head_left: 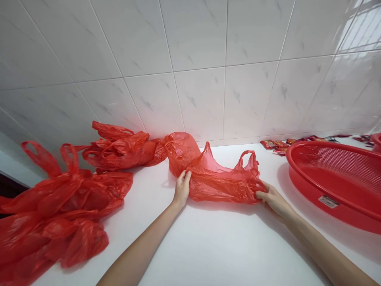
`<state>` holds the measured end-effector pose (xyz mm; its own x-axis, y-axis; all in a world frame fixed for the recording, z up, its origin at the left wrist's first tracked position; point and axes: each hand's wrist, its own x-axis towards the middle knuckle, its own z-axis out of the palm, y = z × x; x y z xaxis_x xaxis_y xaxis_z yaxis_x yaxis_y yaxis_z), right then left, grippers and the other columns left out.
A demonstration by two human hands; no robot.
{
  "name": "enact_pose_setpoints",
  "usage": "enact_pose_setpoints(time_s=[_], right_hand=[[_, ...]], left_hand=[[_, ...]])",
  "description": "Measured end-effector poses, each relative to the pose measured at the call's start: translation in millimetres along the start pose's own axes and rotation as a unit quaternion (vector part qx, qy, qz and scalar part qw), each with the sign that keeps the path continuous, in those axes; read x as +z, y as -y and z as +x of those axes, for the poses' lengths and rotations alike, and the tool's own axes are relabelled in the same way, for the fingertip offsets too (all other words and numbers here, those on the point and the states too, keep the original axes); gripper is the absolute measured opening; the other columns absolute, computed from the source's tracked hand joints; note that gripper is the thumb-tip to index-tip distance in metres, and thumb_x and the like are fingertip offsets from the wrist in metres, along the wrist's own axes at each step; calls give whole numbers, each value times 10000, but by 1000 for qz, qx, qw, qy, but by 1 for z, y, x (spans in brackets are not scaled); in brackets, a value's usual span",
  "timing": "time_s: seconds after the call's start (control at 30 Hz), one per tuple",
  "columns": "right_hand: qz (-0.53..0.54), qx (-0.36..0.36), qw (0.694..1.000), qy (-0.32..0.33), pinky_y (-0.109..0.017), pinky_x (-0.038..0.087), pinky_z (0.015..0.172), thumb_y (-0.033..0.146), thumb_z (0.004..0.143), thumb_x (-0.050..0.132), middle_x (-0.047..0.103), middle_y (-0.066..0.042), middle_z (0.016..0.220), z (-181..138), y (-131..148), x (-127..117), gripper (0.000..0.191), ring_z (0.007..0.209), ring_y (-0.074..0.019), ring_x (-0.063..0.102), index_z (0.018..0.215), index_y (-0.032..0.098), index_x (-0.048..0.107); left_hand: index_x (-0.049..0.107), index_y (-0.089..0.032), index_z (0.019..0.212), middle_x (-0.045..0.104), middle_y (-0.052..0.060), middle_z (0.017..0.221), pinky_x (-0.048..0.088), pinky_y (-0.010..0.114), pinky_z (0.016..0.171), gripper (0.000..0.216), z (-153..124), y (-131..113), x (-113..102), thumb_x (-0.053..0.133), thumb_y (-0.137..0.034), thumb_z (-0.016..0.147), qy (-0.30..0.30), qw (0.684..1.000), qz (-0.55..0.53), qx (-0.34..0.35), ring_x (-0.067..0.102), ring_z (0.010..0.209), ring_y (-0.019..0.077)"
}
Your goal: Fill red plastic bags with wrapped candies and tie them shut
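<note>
A thin red plastic bag (pixel 223 186) is stretched sideways between my two hands, just over the white tabletop (pixel 220 246). Its two loop handles point up and away from me, and the mouth between them gapes a little. My left hand (pixel 182 188) pinches the bag's left side between thumb and fingers. On the other side, my right hand (pixel 272 198) grips the lower right corner, its fingertips partly hidden by the plastic. Right behind my left hand sits a puffed-up red bag (pixel 183 149), close against the held one.
Crumpled red bags (pixel 119 149) lie along the wall, and a bigger heap of red bags (pixel 59 206) fills the left side. A red mesh basket (pixel 333 178) stands at the right. Small red packets (pixel 275 145) lie behind it by the tiled wall (pixel 199 91).
</note>
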<state>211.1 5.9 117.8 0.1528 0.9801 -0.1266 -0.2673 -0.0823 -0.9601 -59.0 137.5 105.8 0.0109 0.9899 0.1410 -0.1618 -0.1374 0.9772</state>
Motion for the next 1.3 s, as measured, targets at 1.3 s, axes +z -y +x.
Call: enact_pose_setpoints(time_s=[1.3], right_hand=[[-330, -396, 841, -165, -434, 523, 789, 403, 807, 728, 724, -72, 837, -12, 18, -4, 157, 840, -301, 676, 707, 293, 678]], left_hand=[[676, -233, 948, 713, 56, 1086, 544, 277, 833, 380, 12, -43, -2, 782, -505, 705, 5, 993, -95, 67, 654, 1043, 206]])
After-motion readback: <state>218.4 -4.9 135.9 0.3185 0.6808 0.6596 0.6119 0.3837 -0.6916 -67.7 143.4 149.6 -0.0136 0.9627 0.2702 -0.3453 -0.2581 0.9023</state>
